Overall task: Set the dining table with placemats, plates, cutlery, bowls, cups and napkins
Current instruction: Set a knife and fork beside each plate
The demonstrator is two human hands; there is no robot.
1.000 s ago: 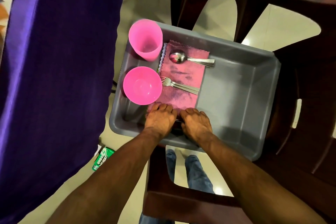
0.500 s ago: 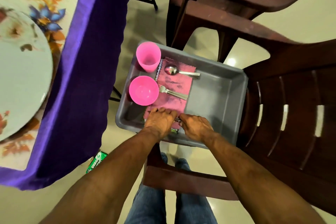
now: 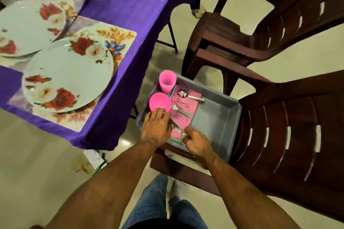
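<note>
Purple cloth covers the desk at the left, where floral placemats already carry white rose-patterned plates. Beside it, on a brown plastic chair, sits a grey tub holding what is left to lay out: a pink cup at its far left corner, a pink bowl just nearer, and a pink napkin with a spoon and a fork lying on it.

At the tub's near edge, the right hand pinches thin steel cutlery by one end. The left hand lies over the other end, touching the bowl's rim; whether its grip has closed on the cutlery I cannot tell.

The pieces look slim, smooth and shiny, so one could likely slip from so light a pinch and clatter back. The left hand could also nudge the light bowl, and the napkin might drag along.
</note>
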